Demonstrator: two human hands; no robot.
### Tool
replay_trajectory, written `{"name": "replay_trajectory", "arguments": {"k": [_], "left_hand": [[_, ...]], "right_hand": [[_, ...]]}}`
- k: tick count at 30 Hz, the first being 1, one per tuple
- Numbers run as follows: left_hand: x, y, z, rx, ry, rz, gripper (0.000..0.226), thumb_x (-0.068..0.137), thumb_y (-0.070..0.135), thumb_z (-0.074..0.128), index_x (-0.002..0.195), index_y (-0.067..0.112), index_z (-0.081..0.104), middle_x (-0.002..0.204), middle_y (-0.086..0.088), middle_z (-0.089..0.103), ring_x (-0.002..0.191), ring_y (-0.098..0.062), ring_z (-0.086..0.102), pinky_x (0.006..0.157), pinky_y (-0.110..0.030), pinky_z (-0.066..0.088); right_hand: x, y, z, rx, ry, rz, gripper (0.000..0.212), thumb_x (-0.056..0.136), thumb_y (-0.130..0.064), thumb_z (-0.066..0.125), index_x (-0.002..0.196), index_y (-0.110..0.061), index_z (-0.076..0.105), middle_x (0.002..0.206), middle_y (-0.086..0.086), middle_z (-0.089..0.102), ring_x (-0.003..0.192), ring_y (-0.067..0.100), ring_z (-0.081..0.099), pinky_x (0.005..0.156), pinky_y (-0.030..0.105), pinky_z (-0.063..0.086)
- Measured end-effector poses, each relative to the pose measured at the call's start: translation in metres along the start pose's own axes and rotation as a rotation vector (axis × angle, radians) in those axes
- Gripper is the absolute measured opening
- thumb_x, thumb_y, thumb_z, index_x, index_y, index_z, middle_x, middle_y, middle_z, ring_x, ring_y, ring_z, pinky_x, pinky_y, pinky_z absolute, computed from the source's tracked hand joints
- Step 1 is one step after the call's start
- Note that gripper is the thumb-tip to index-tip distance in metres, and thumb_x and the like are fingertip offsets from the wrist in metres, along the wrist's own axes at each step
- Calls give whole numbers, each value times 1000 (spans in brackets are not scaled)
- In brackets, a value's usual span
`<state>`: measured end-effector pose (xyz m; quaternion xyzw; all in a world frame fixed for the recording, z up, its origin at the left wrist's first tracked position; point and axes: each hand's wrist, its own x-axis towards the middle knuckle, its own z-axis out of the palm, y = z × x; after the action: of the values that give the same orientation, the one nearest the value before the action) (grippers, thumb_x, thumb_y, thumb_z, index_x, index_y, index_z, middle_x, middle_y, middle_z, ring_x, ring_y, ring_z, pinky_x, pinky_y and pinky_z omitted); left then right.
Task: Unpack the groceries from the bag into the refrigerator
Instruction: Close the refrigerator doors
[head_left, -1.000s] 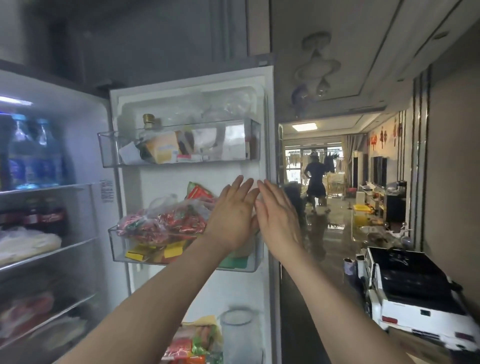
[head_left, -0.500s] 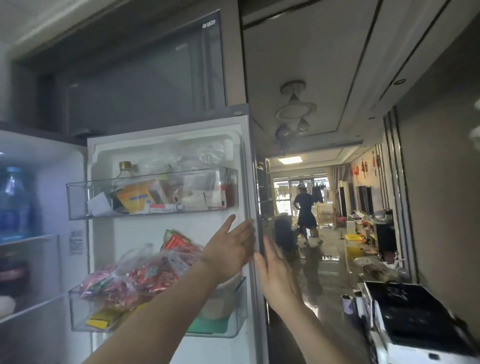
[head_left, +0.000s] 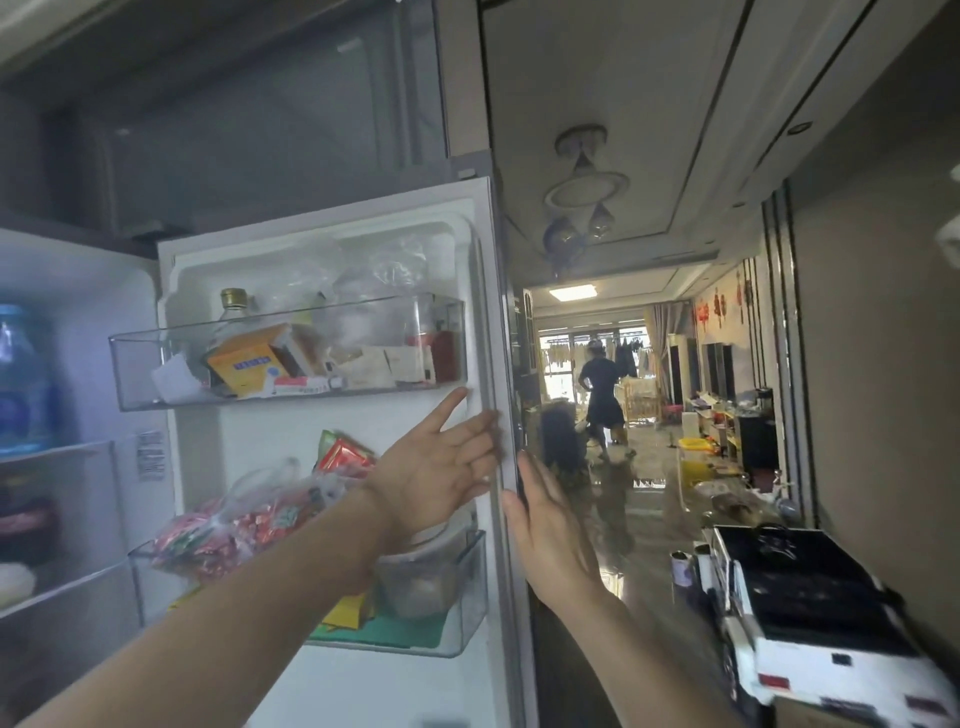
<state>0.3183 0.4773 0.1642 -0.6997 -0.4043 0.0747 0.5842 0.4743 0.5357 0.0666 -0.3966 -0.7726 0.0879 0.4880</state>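
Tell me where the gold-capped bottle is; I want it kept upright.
In the head view, the gold-capped bottle stands upright at the left end of the top door bin, behind an orange box.

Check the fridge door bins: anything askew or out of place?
Upper door bin: the orange box lies tilted among loose packets, not upright. Lower bin: a bag of red packets bulges above the rim. Nothing looks spilled or broken.
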Motion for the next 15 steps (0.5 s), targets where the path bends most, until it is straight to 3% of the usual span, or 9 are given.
{"name": "replay_trajectory", "arguments": {"k": [7,12,15], "left_hand": [[-48,-12,-15,-50,159,11,41,103,38,33,133,18,52,142,-2,49,145,-22,22,116,-56,10],[-92,-22,-34,-109,216,-11,39,103,37,34,133,22,54,144,3,47,145,-18,20,116,-55,11],[-123,-31,-45,-121,233,-6,38,103,37,37,133,22,53,146,4,45,145,-18,21,115,-57,13]], "right_hand": [[-31,-28,5,30,89,-87,65,90,-59,14,150,-36,5,157,-21,1,140,-1,12,110,28,20],[-45,-58,11,117,134,-112,59,96,-54,19,150,-36,4,156,-25,0,135,-18,-3,104,7,5],[-51,-80,16,145,202,-150,59,96,-53,21,150,-35,5,156,-23,0,140,-11,-1,105,4,1]]}}
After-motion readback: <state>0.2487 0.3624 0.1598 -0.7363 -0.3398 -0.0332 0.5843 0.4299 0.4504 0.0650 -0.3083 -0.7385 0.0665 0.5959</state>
